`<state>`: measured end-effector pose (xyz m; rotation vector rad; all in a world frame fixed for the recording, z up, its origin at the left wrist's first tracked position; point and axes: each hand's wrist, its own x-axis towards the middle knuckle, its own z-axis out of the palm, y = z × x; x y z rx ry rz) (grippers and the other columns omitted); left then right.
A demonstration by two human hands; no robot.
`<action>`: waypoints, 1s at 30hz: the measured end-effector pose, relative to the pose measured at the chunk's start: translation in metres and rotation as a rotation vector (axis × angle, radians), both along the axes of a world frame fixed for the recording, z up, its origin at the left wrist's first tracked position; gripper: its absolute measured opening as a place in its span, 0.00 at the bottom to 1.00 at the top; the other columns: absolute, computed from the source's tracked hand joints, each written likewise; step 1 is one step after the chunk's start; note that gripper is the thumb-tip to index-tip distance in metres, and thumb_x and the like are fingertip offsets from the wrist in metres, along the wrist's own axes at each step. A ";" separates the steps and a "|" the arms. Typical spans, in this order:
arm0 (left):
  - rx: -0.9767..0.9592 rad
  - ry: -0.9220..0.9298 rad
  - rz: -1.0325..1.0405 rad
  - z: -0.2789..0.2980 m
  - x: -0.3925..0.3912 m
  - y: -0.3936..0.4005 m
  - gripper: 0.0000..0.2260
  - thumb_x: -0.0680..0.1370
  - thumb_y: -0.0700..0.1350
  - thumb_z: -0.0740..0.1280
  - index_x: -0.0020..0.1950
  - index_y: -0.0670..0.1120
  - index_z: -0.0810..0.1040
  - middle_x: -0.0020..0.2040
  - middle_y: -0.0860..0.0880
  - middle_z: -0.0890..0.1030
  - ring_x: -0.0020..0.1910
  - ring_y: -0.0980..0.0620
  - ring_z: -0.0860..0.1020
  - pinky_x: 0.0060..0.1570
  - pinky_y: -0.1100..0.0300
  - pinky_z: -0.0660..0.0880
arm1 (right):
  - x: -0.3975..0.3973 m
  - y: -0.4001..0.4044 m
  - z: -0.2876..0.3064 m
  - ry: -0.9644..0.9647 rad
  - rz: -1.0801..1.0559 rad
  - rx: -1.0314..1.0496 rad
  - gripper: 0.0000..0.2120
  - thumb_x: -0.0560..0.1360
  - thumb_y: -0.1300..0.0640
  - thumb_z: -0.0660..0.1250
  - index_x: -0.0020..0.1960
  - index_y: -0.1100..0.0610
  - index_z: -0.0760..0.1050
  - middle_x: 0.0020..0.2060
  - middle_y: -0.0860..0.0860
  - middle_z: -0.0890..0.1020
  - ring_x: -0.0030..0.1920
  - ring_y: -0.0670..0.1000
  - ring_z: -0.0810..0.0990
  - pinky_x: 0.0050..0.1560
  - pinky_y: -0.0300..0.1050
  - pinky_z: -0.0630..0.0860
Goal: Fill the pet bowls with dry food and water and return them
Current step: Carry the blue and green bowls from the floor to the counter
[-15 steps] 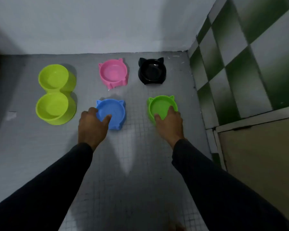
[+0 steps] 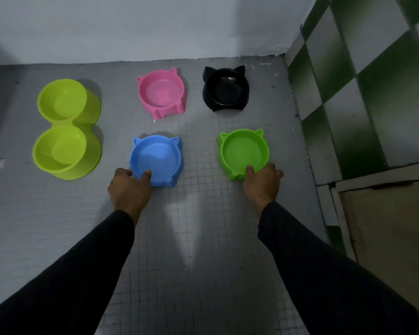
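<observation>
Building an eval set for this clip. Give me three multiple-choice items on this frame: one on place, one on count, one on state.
1. Where is the black cat-eared plastic bowl?
A. nearest the person
B. far row, beside the green-and-white tiled wall
C. left of the lime double bowl

2. How many single cat-eared bowls are on the floor?
A. two
B. four
C. six

3. What is the left hand doing?
A. gripping the near rim of the blue cat-eared plastic bowl
B. hanging idle
C. pouring food

Key: 1 B, it sits far right by the tiles. 2 B, pink, black, blue, green. 3 A, the thumb hooks over the rim.
</observation>
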<state>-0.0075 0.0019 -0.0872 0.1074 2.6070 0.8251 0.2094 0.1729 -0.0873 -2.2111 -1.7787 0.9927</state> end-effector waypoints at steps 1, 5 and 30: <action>-0.003 -0.014 0.005 -0.002 -0.001 0.000 0.24 0.76 0.58 0.74 0.62 0.41 0.77 0.56 0.41 0.80 0.57 0.39 0.78 0.50 0.52 0.73 | 0.000 0.002 -0.003 0.006 -0.023 0.011 0.25 0.81 0.50 0.67 0.68 0.67 0.68 0.66 0.65 0.69 0.61 0.67 0.75 0.59 0.55 0.74; -0.034 -0.048 0.042 -0.010 -0.004 -0.001 0.22 0.77 0.58 0.74 0.57 0.42 0.77 0.50 0.45 0.78 0.47 0.46 0.75 0.41 0.54 0.69 | 0.000 0.012 -0.009 0.024 -0.138 0.012 0.23 0.80 0.51 0.67 0.67 0.67 0.69 0.66 0.65 0.72 0.62 0.67 0.75 0.58 0.53 0.73; 0.472 -0.309 0.417 0.005 0.008 0.013 0.19 0.74 0.40 0.72 0.61 0.46 0.69 0.61 0.39 0.76 0.53 0.42 0.81 0.42 0.42 0.84 | -0.022 -0.019 0.017 0.474 -0.468 0.071 0.19 0.69 0.57 0.68 0.58 0.53 0.68 0.57 0.59 0.79 0.54 0.63 0.81 0.51 0.63 0.81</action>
